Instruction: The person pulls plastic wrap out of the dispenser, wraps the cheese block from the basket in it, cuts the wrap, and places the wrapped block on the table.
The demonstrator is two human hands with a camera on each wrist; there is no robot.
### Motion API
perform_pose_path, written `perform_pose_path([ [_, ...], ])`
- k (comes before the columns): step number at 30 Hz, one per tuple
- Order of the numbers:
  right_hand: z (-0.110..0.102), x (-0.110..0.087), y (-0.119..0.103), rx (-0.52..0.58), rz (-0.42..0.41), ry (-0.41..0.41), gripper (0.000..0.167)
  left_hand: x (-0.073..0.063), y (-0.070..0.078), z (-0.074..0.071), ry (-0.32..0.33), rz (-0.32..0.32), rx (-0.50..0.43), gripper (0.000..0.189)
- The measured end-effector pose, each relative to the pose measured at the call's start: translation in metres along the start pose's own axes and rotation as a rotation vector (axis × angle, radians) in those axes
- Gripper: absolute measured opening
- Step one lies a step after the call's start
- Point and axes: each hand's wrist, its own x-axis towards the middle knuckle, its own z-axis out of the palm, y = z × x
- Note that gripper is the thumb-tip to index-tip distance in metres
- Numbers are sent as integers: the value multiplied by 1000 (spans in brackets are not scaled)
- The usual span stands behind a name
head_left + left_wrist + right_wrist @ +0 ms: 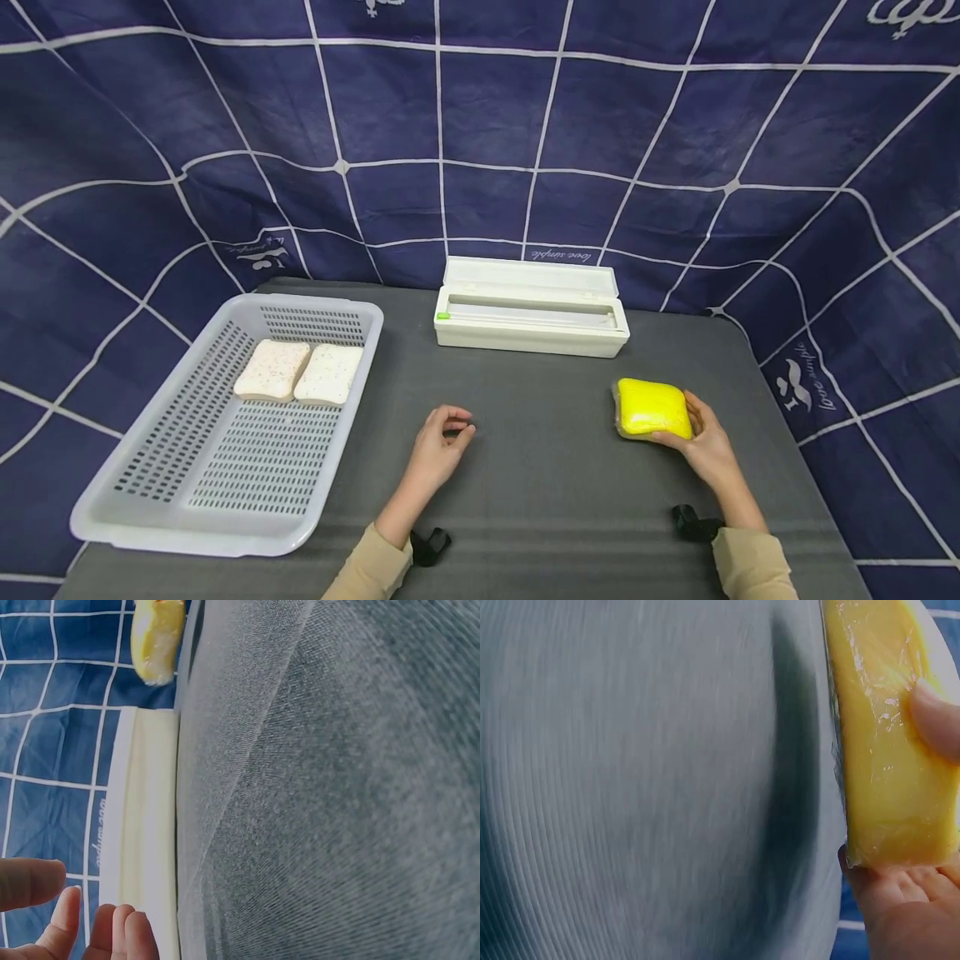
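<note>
My right hand [707, 440] grips the right end of a thick yellow block [651, 408], shaped like a bread slice and wrapped in clear, shiny film. In the right wrist view the thumb lies on its yellow face [889, 750], with other fingers under its lower end. The block is held close over the grey table. My left hand [441, 442] hovers over the middle of the table, fingers loosely bent and nothing between them. Beyond it stands a white cling film dispenser [528, 340], its lid raised and a green slider [443, 316] at its left end.
On the left stands a pale plastic basket [201, 533] with slotted walls. Two speckled bread slices, one pinkish [272, 369] and one whiter [328, 374], lie side by side in it. A dark blue checked cloth [487, 117] hangs behind and beside the grey table [540, 483].
</note>
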Motion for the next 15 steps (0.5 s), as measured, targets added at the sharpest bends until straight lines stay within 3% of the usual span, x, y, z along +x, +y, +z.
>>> perform_pose_path([
  [9, -22, 9, 26, 20, -18, -8, 104, -1, 2, -3, 10, 15, 9, 15],
  [15, -27, 13, 33, -34, -21, -43, 102, 0, 3, -4, 9, 13, 11, 17],
])
